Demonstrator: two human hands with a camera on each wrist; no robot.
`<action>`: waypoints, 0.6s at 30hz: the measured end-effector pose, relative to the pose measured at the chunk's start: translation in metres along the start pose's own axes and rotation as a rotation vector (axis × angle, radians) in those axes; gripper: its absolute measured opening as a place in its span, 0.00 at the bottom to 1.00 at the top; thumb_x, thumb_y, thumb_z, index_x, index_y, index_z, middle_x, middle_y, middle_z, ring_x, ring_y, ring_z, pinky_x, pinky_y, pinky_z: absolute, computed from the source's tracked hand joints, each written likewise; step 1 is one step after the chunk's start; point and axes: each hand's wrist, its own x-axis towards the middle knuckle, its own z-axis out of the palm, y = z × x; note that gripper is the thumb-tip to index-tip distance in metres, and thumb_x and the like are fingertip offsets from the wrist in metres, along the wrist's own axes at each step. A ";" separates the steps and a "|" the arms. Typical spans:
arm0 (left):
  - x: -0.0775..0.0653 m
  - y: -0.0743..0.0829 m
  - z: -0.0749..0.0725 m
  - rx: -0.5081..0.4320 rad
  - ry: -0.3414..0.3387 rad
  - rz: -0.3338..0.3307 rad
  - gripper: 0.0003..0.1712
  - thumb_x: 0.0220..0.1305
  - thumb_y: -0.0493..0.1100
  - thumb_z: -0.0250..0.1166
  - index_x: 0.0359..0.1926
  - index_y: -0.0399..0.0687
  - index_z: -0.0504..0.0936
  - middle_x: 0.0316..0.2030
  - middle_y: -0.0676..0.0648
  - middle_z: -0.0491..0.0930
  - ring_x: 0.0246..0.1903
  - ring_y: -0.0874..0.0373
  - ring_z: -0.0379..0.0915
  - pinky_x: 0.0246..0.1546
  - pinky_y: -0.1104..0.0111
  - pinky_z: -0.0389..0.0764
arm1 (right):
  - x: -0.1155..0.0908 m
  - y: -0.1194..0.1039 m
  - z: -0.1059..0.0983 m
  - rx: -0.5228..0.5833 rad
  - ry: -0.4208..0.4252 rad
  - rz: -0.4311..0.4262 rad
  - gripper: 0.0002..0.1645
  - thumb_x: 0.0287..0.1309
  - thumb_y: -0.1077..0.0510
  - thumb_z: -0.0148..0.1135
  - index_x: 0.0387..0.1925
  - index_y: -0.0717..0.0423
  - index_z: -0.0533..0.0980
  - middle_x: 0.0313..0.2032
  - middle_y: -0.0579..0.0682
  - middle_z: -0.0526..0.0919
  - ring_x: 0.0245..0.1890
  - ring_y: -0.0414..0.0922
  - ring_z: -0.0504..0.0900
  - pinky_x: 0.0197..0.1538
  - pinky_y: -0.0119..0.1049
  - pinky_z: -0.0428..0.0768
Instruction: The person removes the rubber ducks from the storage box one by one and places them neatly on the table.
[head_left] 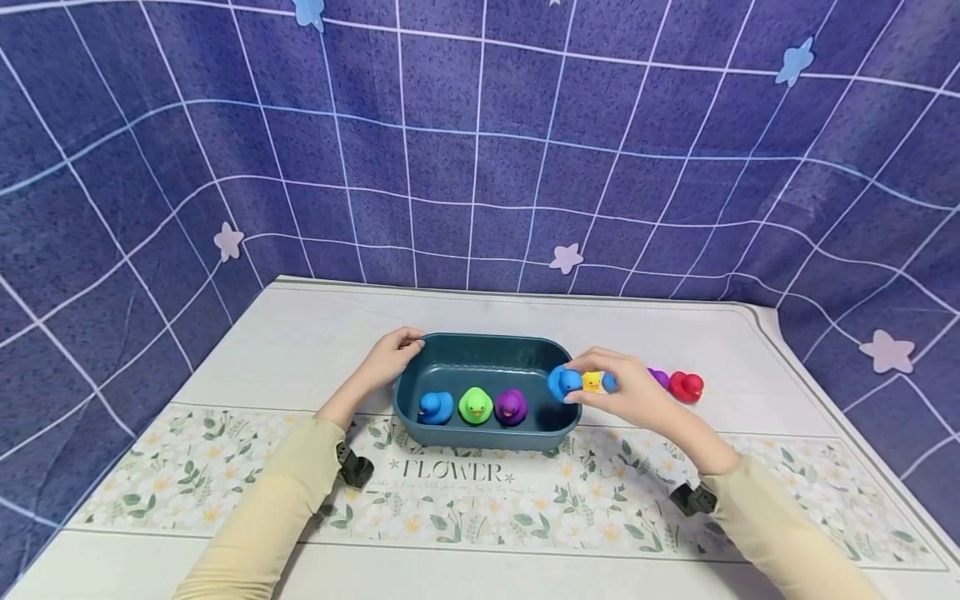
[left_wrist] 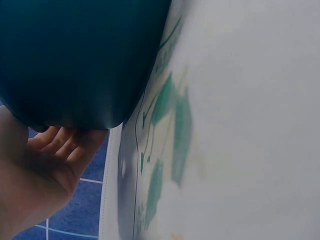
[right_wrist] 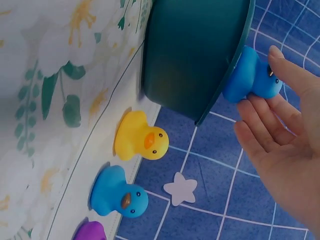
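Note:
A dark teal basin stands on the table with a blue duck, a green duck and a purple duck lined up along its near side. My left hand holds the basin's left rim; in the left wrist view its fingers curl up against the basin's end. Between thumb and fingertips, my right hand pinches another blue duck at the basin's right rim. The right wrist view shows that held blue duck by the rim, with the right hand gripping its head.
To the right of the basin, a yellow duck, a blue duck, a purple duck and a red duck stand in a row on the table. A flowered cloth covers the tabletop, and a blue gridded curtain hangs behind.

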 end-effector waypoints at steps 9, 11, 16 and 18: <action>0.000 -0.001 0.000 -0.014 0.002 -0.004 0.19 0.72 0.42 0.49 0.58 0.36 0.72 0.52 0.36 0.76 0.50 0.46 0.72 0.48 0.59 0.74 | -0.008 0.003 -0.008 -0.034 0.017 0.045 0.20 0.49 0.51 0.71 0.47 0.45 0.80 0.43 0.38 0.82 0.43 0.39 0.79 0.45 0.40 0.79; 0.000 -0.002 0.000 -0.016 0.004 -0.003 0.19 0.72 0.42 0.49 0.57 0.36 0.72 0.52 0.36 0.76 0.50 0.46 0.72 0.49 0.58 0.74 | -0.010 0.005 -0.009 -0.045 0.019 0.047 0.21 0.49 0.50 0.71 0.47 0.46 0.80 0.42 0.39 0.82 0.42 0.40 0.79 0.44 0.37 0.79; 0.000 -0.001 0.000 -0.021 0.003 0.004 0.19 0.71 0.42 0.49 0.57 0.36 0.72 0.51 0.35 0.76 0.49 0.46 0.73 0.49 0.58 0.74 | -0.016 0.008 -0.012 -0.050 0.033 0.038 0.21 0.48 0.52 0.72 0.46 0.47 0.80 0.41 0.38 0.82 0.41 0.39 0.80 0.43 0.39 0.80; 0.000 -0.002 0.000 -0.017 0.002 0.008 0.19 0.71 0.42 0.49 0.57 0.36 0.72 0.51 0.35 0.76 0.49 0.46 0.73 0.48 0.59 0.74 | -0.018 0.010 -0.014 -0.053 0.046 0.034 0.21 0.47 0.53 0.72 0.45 0.47 0.80 0.41 0.39 0.82 0.41 0.38 0.80 0.41 0.37 0.80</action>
